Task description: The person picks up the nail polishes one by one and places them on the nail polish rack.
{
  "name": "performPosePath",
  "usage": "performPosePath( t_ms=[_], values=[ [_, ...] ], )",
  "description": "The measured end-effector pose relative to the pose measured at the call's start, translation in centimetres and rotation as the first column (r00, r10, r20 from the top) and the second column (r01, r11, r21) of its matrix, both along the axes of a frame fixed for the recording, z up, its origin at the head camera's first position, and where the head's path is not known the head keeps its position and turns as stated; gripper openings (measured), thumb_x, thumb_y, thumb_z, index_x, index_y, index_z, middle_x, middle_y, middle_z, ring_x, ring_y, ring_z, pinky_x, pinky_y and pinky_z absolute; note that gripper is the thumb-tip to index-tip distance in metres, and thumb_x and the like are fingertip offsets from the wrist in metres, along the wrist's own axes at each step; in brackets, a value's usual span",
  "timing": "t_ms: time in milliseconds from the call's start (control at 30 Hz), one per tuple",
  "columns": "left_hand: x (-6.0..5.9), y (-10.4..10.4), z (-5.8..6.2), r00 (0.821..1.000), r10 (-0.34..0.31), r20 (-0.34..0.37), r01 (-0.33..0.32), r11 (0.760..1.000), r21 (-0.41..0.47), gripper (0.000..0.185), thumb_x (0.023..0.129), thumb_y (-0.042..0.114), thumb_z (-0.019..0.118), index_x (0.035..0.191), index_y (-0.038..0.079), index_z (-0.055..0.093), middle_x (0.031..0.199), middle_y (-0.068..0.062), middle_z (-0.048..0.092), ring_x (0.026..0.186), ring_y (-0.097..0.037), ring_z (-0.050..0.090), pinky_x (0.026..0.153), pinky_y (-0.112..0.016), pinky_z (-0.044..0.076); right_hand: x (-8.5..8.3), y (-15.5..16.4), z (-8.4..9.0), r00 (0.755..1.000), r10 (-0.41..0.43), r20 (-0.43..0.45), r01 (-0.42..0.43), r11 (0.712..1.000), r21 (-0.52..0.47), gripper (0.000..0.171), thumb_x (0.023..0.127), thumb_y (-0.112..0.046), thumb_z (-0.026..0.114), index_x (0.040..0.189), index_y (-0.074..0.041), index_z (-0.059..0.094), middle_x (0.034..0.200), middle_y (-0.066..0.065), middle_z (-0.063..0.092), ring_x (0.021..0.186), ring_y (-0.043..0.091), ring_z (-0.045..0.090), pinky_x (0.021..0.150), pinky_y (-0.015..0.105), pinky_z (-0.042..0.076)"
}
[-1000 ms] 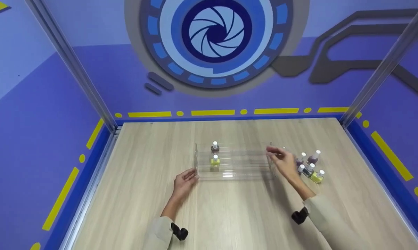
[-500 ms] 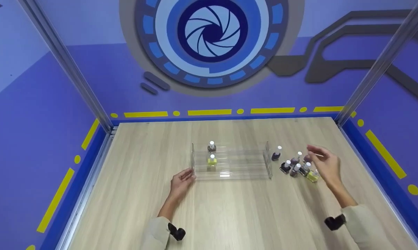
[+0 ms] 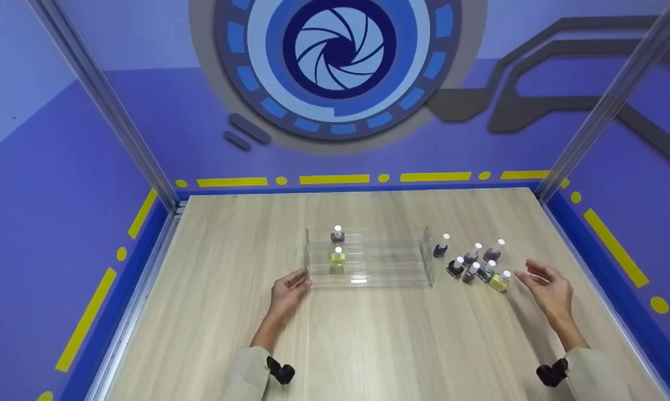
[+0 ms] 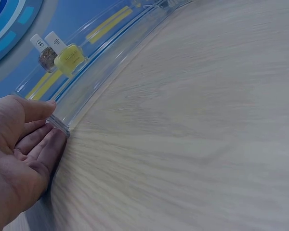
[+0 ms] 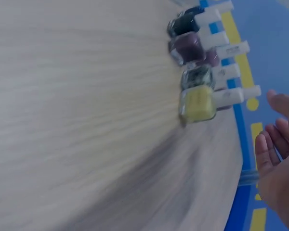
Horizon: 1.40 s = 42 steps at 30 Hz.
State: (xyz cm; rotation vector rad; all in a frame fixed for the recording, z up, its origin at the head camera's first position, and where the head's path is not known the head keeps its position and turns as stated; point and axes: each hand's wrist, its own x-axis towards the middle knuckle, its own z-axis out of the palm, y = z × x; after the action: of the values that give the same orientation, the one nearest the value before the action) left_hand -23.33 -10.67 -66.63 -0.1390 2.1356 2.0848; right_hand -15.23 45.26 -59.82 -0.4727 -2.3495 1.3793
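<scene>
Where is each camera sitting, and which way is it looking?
Head: worn on the head, looking forward and down at the table; both forearms, left hand and right hand show.
Left wrist: low by the left hand, facing along the clear rack; palm and fingers show.
Right wrist: low by the right hand, facing the loose bottles; fingers show.
Shared: head and left wrist both show the rack's yellow bottle.

The head view looks down from above over the whole table (image 3: 368, 345); both wrist views skim it closely, sideways.
</scene>
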Motion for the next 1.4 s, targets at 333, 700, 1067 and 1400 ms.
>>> performPosePath(
  t_ms=[333,700,1067,1400],
  values=[
    [-0.2,-0.4,0.0,0.999,-0.037,0.002,0.037,0.999,-0.028,0.047,0.099,0.005,0.063,0.142,-0.011,0.051,0.147,-0.029,0.053,0.139,-0.042,0.052,0.106,-0.031,0.057,0.2,-0.2,-1.8,1.000,0.025,0.004,-0.025,1.000,0.011,0.038,0.091,-0.010,0.078,0.122,0.009,0.068,0.093,-0.034,0.065,0.084,-0.020,0.060,0.075,-0.003,0.049],
    [0.0,-0.2,0.0,1.000,-0.008,0.001,0.008,1.000,-0.021,0.050,0.098,0.010,0.067,0.142,-0.009,0.053,0.145,-0.028,0.056,0.137,-0.040,0.055,0.104,-0.029,0.058,-0.3,-0.7,-2.6,0.998,0.028,0.056,-0.030,0.999,0.029,0.034,0.092,-0.012,0.077,0.120,0.007,0.071,0.093,-0.026,0.071,0.080,-0.020,0.059,0.072,-0.001,0.049],
    [0.0,0.0,-0.2,1.000,0.010,-0.003,-0.010,0.999,-0.037,0.047,0.097,0.010,0.068,0.140,-0.007,0.057,0.142,-0.026,0.059,0.134,-0.038,0.058,0.101,-0.027,0.059,-0.7,-1.6,-2.5,1.000,0.012,0.028,-0.012,1.000,0.011,0.033,0.093,-0.013,0.076,0.120,0.005,0.071,0.091,-0.030,0.068,0.081,-0.020,0.060,0.073,-0.001,0.050],
    [-0.1,0.0,0.0,0.999,0.012,-0.036,-0.014,0.998,-0.061,0.047,0.097,0.008,0.067,0.140,-0.008,0.056,0.143,-0.028,0.058,0.135,-0.040,0.057,0.102,-0.028,0.058,-1.3,-2.3,-2.8,0.999,-0.034,0.024,0.034,0.999,0.011,0.031,0.092,-0.009,0.076,0.120,0.003,0.072,0.091,-0.029,0.069,0.081,-0.021,0.059,0.074,-0.003,0.048]
  ],
)
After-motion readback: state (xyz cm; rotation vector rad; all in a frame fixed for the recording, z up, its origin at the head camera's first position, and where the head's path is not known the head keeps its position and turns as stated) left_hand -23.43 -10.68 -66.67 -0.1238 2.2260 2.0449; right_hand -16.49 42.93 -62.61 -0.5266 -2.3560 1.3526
